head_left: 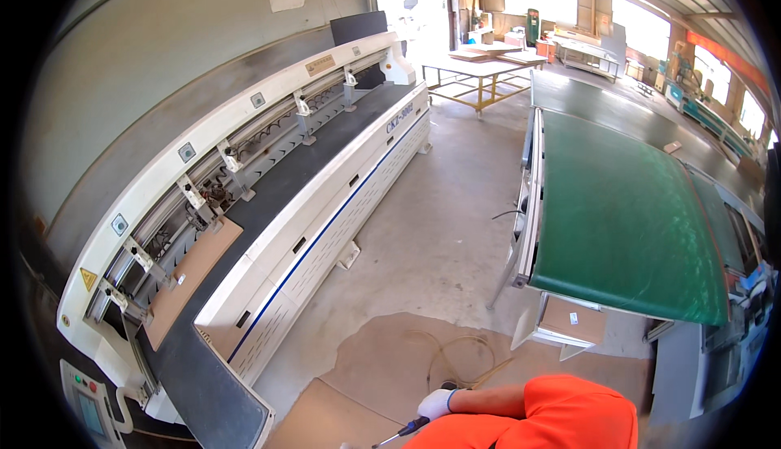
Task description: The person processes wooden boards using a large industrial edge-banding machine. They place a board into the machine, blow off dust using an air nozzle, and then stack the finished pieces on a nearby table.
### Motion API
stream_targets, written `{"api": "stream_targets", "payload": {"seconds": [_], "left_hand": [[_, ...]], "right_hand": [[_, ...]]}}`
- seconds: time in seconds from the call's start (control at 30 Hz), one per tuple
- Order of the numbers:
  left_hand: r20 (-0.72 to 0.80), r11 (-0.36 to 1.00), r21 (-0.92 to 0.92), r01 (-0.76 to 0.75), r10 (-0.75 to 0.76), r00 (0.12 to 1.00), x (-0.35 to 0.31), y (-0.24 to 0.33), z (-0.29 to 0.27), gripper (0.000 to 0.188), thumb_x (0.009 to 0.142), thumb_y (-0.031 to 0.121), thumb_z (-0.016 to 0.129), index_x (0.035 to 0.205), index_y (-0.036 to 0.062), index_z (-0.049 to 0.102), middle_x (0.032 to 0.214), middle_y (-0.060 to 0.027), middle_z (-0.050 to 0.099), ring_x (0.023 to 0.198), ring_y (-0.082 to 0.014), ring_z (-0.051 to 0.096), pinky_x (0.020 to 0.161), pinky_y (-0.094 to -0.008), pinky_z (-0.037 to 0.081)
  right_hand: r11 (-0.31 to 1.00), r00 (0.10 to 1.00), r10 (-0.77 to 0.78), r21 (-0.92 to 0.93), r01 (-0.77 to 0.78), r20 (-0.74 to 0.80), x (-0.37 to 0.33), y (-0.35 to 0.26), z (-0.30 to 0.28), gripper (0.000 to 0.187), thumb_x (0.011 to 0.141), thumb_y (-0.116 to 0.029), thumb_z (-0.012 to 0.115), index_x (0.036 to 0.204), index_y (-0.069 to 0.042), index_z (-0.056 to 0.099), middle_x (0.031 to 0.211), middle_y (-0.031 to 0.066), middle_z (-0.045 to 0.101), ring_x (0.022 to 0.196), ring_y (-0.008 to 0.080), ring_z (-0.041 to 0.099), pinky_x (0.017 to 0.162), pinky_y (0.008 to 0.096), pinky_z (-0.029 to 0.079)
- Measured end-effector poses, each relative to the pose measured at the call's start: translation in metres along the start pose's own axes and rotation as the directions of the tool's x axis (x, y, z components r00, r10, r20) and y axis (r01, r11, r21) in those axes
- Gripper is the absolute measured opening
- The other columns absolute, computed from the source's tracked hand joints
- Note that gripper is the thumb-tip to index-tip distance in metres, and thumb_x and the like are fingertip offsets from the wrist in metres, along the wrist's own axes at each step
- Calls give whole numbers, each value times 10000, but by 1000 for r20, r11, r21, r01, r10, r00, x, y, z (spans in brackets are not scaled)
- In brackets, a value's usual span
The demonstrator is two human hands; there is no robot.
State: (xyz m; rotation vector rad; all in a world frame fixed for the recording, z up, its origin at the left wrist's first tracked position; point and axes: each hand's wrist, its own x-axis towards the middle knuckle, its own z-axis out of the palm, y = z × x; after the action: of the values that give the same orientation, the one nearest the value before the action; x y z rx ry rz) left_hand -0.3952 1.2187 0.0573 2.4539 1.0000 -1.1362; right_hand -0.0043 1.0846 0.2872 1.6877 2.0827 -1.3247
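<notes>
My right hand (437, 403), in a white glove, reaches leftward from an orange sleeve (578, 408) at the lower edge. Its fingers look closed round a screwdriver-like tool (412, 426) with a dark blue handle and a thin metal shaft pointing down-left. Just behind the glove a small black piece (449, 385) shows; what it belongs to is unclear. At the bottom rim, near the shaft's tip, a pale shape (346, 446) may be my left glove, mostly cut off. Brown sheeting (366, 368) covers the floor below, with a loosely coiled yellowish hose (488, 372) on it.
A long white machine (325, 246) with a dark bed stands at left, a brown board (187, 282) lying on it and a control panel (88, 408) nearby. On the right is a green conveyor belt (622, 213), above another brown board (573, 323). A yellow-legged table (484, 83) stands farther back.
</notes>
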Motion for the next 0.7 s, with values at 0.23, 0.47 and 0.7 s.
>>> {"api": "stream_targets", "payload": {"seconds": [0.23, 0.47, 0.7], "left_hand": [[-103, 818, -575, 26, -104, 989, 15, 84, -73, 487, 1060, 361, 366, 1480, 170, 523, 1545, -60, 513, 1445, -246, 451, 1212, -517, 288], [-68, 680, -731, 58, -157, 985, 20, 153, -105, 458, 1041, 353, 403, 1416, 143, 560, 1478, -82, 557, 1389, -273, 494, 1174, -508, 333], [-26, 578, -811, 88, -186, 982, 22, 195, -104, 433, 1021, 346, 439, 1352, 116, 597, 1410, -105, 600, 1333, -299, 537, 1136, -499, 378]], "right_hand": [[991, 994, 77, -99, -84, -77, -6, 51, -33, 305, 840, -277, 682, 1057, -87, 784, 1000, 193, 773, 939, 408, 745, 787, 508, 588], [980, 981, 179, -77, -185, -75, -21, 139, -44, 352, 833, -328, 687, 1054, -73, 785, 1021, 212, 770, 968, 404, 744, 824, 507, 588], [982, 984, 175, -75, -176, -12, -45, 194, -30, 387, 912, -367, 635, 1072, -44, 776, 1047, 227, 766, 976, 429, 739, 812, 518, 583]]}}
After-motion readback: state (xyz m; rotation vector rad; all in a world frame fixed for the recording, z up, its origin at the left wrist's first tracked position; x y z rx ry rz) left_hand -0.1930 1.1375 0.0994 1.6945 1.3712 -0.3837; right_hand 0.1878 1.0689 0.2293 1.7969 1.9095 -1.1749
